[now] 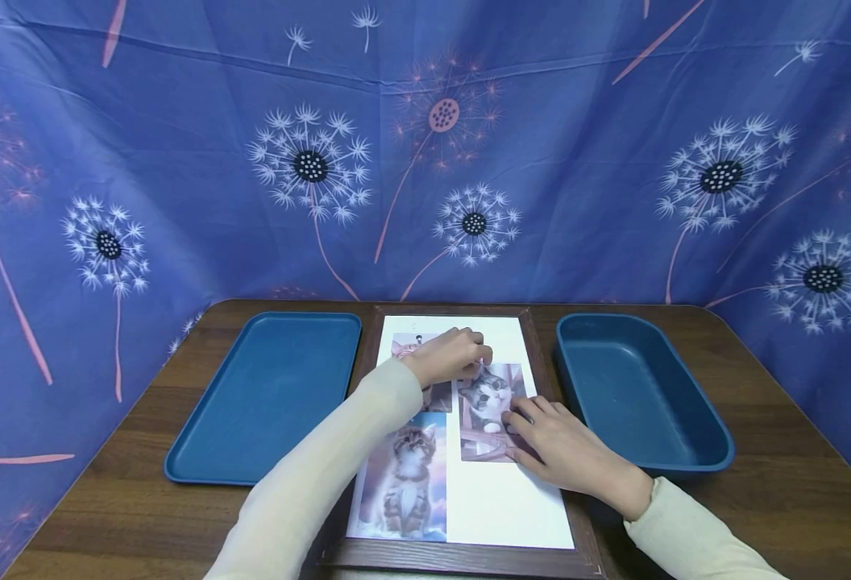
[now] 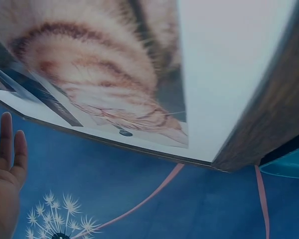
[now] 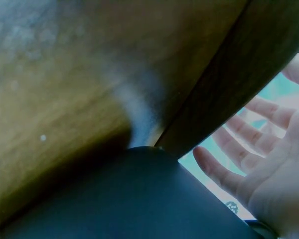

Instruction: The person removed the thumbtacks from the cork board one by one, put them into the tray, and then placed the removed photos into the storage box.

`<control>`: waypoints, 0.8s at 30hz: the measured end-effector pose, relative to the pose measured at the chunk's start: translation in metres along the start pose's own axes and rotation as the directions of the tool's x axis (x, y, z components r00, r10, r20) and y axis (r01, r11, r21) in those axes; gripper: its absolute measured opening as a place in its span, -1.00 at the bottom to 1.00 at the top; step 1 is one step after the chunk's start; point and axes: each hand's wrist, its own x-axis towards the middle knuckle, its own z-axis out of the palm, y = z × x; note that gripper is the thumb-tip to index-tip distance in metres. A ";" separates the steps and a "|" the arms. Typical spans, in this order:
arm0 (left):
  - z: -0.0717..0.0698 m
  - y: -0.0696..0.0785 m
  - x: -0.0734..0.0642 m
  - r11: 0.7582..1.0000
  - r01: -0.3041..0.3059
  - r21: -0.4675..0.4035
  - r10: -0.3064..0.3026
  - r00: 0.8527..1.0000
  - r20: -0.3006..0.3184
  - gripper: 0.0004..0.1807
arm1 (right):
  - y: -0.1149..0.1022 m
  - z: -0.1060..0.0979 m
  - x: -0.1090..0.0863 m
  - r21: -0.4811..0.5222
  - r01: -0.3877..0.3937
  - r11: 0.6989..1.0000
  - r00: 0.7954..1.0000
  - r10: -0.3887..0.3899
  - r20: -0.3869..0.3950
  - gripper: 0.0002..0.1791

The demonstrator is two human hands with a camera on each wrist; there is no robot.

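A photo of a grey-and-white cat (image 1: 485, 411) lies over the white board (image 1: 505, 503) inside a brown wooden frame (image 1: 462, 556). My left hand (image 1: 454, 354) pinches it near its top left corner; the fingertips are partly hidden in the head view. My right hand (image 1: 566, 451) rests relaxed fingers and thumb on its right side, near the lower corner. Beneath my left hand lies a photo of an orange tabby (image 2: 104, 74), mostly covered in the head view. A photo of a sitting kitten (image 1: 405, 491) occupies the board's lower left.
A flat blue tray (image 1: 273, 395) stands left of the frame on the wooden table (image 1: 106, 503). To the right sits a deeper blue bin (image 1: 636, 387), close to my right forearm. Behind the table hangs a blue dandelion-print cloth (image 1: 570, 193).
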 end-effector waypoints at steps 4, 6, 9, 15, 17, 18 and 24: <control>-0.001 -0.002 -0.004 1.000 0.006 -0.002 -0.006 1.000 0.003 -0.76 | 0.000 0.001 0.000 -0.005 0.007 1.000 1.000 -0.007 -0.012 -0.46; -0.002 -0.003 -0.007 1.000 0.014 -0.005 -0.014 1.000 0.009 -0.75 | 0.000 0.000 0.001 -0.005 0.007 1.000 1.000 -0.007 -0.011 -0.46; -0.005 -0.005 -0.012 1.000 0.025 -0.012 -0.024 1.000 0.018 -0.75 | 0.000 0.001 0.001 -0.002 0.003 1.000 1.000 -0.003 -0.001 -0.47; -0.008 -0.012 -0.023 0.999 0.034 -0.024 -0.034 0.999 0.013 -0.75 | -0.001 0.001 0.001 0.003 -0.002 1.000 1.000 0.002 0.008 -0.47; -0.008 -0.015 -0.028 0.999 0.043 -0.033 -0.042 0.999 0.012 -0.75 | -0.001 0.001 0.001 0.003 -0.001 1.000 1.000 0.001 0.003 -0.47; -0.009 -0.017 -0.030 0.998 0.047 -0.032 -0.046 0.999 0.011 -0.75 | -0.001 0.000 0.000 0.001 0.002 1.000 1.000 -0.002 -0.001 -0.47; -0.009 -0.027 -0.047 0.997 0.056 -0.048 -0.057 0.998 -0.032 -0.77 | -0.001 0.001 0.000 -0.004 0.015 1.000 0.999 -0.015 -0.033 -0.48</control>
